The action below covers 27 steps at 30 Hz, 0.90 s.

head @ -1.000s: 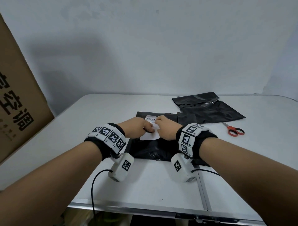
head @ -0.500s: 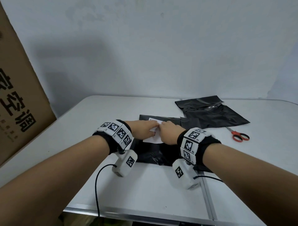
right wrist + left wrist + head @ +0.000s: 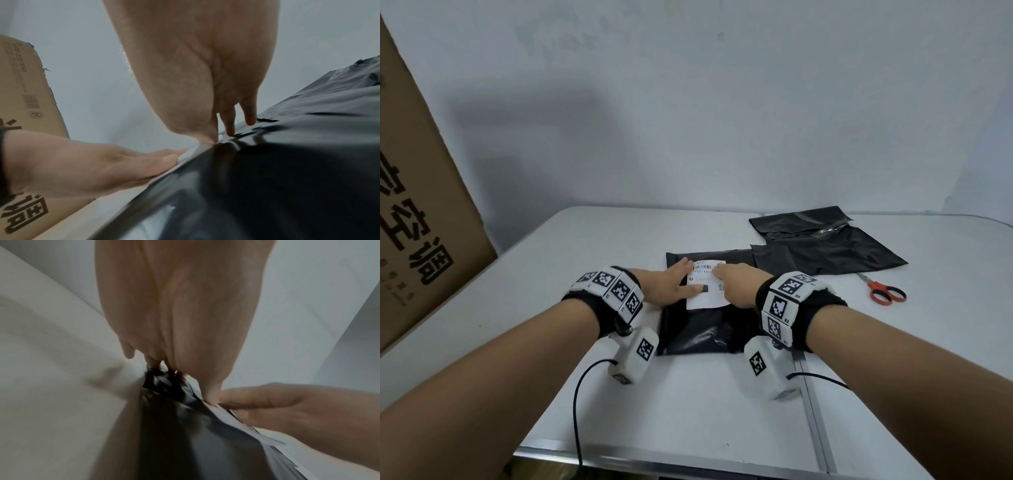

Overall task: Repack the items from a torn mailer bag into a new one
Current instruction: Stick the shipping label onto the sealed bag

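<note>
A filled black mailer bag (image 3: 705, 329) lies flat on the white table (image 3: 688, 411) in front of me. A white shipping label (image 3: 707, 286) with a barcode sits on its upper half. My left hand (image 3: 674, 286) lies flat with straight fingers on the label's left edge. My right hand (image 3: 736, 284) presses flat on the label's right side. In the left wrist view the left hand (image 3: 179, 321) lies on the dark bag (image 3: 195, 434); in the right wrist view the right hand's fingers (image 3: 230, 123) touch the glossy bag (image 3: 267, 178). A crumpled, empty black mailer (image 3: 822, 246) lies at the back right.
Red-handled scissors (image 3: 883, 291) lie on the table to the right of the empty mailer. A big cardboard box (image 3: 421, 222) with printed characters leans at the left edge. A cable (image 3: 578, 404) runs from the left wrist camera over the table's front edge.
Both hands have gone from pinching the label above the bag to lying flat on it. The label now lies spread on the bag with its barcode showing.
</note>
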Motion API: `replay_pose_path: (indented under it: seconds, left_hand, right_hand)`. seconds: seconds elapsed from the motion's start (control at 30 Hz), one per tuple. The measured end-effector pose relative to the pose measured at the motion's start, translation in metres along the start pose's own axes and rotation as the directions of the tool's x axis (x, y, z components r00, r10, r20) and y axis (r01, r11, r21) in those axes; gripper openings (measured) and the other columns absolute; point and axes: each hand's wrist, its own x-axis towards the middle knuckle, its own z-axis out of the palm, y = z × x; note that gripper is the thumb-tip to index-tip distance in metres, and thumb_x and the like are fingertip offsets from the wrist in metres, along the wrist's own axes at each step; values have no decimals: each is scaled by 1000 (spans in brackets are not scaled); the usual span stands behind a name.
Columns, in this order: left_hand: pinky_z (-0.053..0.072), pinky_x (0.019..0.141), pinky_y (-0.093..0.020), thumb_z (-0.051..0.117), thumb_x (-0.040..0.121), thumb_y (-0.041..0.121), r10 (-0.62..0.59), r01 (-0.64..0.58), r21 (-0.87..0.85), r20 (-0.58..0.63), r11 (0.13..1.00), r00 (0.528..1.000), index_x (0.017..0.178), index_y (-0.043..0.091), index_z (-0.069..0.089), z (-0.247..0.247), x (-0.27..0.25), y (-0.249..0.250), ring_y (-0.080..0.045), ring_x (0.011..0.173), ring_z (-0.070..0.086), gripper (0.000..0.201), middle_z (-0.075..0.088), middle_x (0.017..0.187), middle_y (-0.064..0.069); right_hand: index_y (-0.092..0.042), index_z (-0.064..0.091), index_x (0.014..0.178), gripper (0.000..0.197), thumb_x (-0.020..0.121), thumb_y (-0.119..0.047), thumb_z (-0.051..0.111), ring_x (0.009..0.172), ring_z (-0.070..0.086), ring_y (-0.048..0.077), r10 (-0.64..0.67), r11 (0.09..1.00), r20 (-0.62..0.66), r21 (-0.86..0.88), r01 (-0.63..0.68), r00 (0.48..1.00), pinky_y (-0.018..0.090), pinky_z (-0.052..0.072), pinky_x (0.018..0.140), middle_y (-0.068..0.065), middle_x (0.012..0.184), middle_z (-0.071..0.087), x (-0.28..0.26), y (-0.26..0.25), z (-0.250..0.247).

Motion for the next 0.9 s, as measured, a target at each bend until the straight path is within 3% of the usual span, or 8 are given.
replay_pose_path:
  seconds: [0.1,0.2,0.33,0.53,0.67,0.83,0.9]
  left_hand:
    - [6,122,-44,28,91,67,-59,59,58,4,997,998,154,20,-4,6,-7,4,-18,150,-1,85,-16,161,1]
    - [12,121,-40,26,98,55,-44,46,105,-24,993,999,154,17,6,0,-21,16,-21,150,9,71,-10,162,-3]
    - [12,121,-37,35,99,47,29,-25,152,-29,988,999,154,17,1,6,-29,17,-19,149,10,72,-11,162,3]
    - [12,122,-40,48,88,61,0,-1,239,2,971,1000,153,15,-10,17,-26,16,-19,150,5,98,-17,160,2]
    - [15,121,-43,58,78,67,-34,34,238,-3,971,999,152,17,-13,19,-22,14,-19,150,6,114,-20,160,5]
    - [11,122,-39,60,80,61,-18,25,201,-40,979,999,152,16,-13,24,-26,15,-17,150,2,112,-19,160,4]
    - [9,122,-36,61,81,60,-2,11,173,-50,985,999,153,17,-13,26,-27,14,-15,150,1,112,-20,160,5]
  right_hand:
    - [-8,50,128,38,94,-6,35,113,58,26,-16,1000,-2,7,16,1000,33,48,95,10,127,57,0,-2,-4]
    - [-12,49,133,45,91,-4,36,117,55,27,-69,997,-43,22,70,997,38,46,100,9,132,55,-7,-3,0]
    - [-12,35,145,57,90,0,39,136,40,27,-200,979,5,-47,200,980,37,35,111,6,150,37,-30,-7,9]
    - [-4,40,136,47,89,-2,40,127,46,29,-185,969,14,-162,185,983,40,41,104,12,141,39,-57,-6,19]
    - [-3,42,132,43,90,-3,39,124,48,28,-167,959,55,-224,176,984,41,43,103,13,146,30,-71,-3,29]
    - [0,40,135,44,91,-1,38,119,53,34,-130,952,110,-263,155,985,38,43,94,15,142,37,-83,-1,32]
    - [-1,38,139,47,92,-1,37,123,50,34,-115,955,131,-258,146,985,37,42,99,16,143,40,-88,0,30]
